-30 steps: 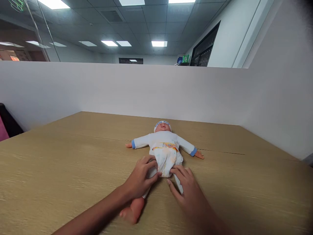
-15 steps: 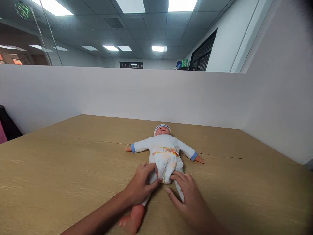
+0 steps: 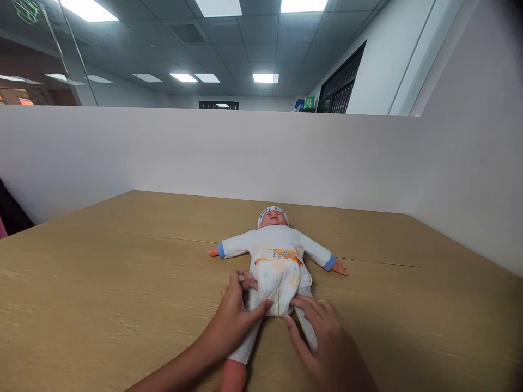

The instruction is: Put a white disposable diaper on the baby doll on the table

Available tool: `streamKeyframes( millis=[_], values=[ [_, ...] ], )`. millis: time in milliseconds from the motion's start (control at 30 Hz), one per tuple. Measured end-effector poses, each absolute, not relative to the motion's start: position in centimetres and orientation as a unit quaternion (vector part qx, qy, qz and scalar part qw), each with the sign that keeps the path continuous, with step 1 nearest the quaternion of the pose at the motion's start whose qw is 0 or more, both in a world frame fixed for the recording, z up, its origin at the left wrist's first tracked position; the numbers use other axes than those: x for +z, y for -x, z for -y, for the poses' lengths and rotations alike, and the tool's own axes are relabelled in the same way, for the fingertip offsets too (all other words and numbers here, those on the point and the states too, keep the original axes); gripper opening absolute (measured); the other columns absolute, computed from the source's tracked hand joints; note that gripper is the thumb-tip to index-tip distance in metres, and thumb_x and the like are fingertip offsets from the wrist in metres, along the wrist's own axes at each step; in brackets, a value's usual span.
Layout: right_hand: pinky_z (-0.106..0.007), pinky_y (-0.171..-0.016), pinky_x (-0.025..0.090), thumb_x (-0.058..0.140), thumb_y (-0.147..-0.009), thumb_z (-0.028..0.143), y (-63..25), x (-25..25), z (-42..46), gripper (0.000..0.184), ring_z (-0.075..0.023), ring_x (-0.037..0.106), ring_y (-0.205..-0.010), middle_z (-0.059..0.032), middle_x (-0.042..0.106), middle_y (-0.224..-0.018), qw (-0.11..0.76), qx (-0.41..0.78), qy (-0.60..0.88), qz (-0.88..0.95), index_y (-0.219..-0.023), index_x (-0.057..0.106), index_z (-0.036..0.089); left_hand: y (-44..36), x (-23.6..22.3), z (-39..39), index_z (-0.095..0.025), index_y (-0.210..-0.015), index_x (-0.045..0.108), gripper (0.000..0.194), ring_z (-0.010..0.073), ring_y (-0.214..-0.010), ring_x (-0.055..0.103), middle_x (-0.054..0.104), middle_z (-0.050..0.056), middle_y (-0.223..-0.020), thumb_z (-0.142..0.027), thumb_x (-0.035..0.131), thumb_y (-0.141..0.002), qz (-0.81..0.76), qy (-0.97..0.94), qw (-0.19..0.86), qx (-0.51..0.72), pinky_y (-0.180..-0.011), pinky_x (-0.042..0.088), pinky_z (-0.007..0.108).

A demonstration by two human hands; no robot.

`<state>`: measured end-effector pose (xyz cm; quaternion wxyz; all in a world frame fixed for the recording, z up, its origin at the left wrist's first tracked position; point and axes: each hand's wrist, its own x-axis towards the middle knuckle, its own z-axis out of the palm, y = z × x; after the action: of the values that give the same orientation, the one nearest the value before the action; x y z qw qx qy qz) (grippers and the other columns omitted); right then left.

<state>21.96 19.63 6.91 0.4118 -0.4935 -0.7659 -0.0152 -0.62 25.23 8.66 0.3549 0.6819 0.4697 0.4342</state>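
A baby doll [image 3: 280,238] in a white outfit with blue cuffs and a printed headband lies on its back, arms spread, head away from me. Around its hips is a white diaper [image 3: 278,277] with a colourful printed waistband. My left hand [image 3: 239,307] is curled at the diaper's left leg edge, thumb on the crotch and fingers by the hip. On the other side, my right hand [image 3: 316,329] has its fingertips at the right leg edge, with the thumb just below. It covers part of the doll's right-side leg; that foot is hidden.
The doll lies on a wide wooden tabletop [image 3: 122,283] with a seam running across it. A low white partition [image 3: 261,155] stands along the far edge, and a white wall [image 3: 469,179] rises at the right. Something dark [image 3: 12,209] is at the left edge.
My left fingers have shifted at the hip, and my right thumb has come closer to the diaper's edge. The doll's hips and legs appear slightly lower and larger in view.
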Motion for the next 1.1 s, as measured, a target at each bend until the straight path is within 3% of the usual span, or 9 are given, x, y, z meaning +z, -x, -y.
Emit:
streamKeyframes(
  millis=[167,333,600,833,1100],
  values=[
    [-0.042,-0.096,0.056,0.059,-0.105,0.021,-21.8,7.3,-19.5,0.027,-0.0261,0.065,-0.112,-0.0037,0.074,-0.124,0.402,0.001,0.485,0.777,-0.131,0.063,0.027,0.5,9.3,-25.0,-0.023,-0.11,0.066,0.036,0.0287,-0.11,0.069,0.075,0.009,-0.113,-0.044,0.083,-0.087,-0.46,-0.672,0.375,0.443,-0.099,0.053,0.039],
    [-0.044,-0.1,0.056,0.064,-0.1,0.023,-21.5,7.3,-19.2,0.032,-0.0279,0.066,-0.116,-0.0062,0.073,-0.132,0.395,-0.001,0.493,0.775,-0.132,0.066,0.025,0.7,9.9,-25.2,-0.021,-0.113,0.069,0.04,0.0293,-0.108,0.071,0.076,0.009,-0.112,-0.044,0.084,-0.083,-0.471,-0.665,0.4,0.42,-0.1,0.054,0.04],
    [-0.048,-0.101,0.055,0.063,-0.099,0.025,-20.9,7.4,-19.2,0.032,-0.0307,0.063,-0.117,-0.0077,0.074,-0.128,0.389,0.067,0.523,0.755,-0.131,0.066,0.024,0.6,10.4,-25.6,-0.019,-0.096,0.075,0.042,0.03,-0.098,0.066,0.075,0.006,-0.097,-0.06,0.078,-0.086,-0.463,-0.7,0.414,0.353,-0.089,0.054,0.036],
    [-0.044,-0.09,0.053,0.058,-0.105,0.032,-21.4,8.2,-19.7,0.012,-0.0283,0.06,-0.102,-0.0064,0.072,-0.108,0.396,0.139,0.546,0.725,-0.109,0.067,0.025,0.8,11.9,-25.6,-0.02,-0.107,0.073,0.049,0.0312,-0.112,0.065,0.076,0.007,-0.111,-0.064,0.079,-0.087,-0.401,-0.638,0.553,0.355,-0.097,0.053,0.038],
    [-0.044,-0.1,0.055,0.06,-0.103,0.031,-22.1,7.9,-19.4,0.017,-0.0293,0.061,-0.116,-0.0068,0.073,-0.118,0.386,0.154,0.538,0.734,-0.116,0.069,0.027,1.2,11.8,-25.4,-0.019,-0.11,0.071,0.053,0.0289,-0.108,0.067,0.076,0.009,-0.114,-0.066,0.082,-0.086,-0.393,-0.598,0.601,0.355,-0.091,0.053,0.036]
  ],
)
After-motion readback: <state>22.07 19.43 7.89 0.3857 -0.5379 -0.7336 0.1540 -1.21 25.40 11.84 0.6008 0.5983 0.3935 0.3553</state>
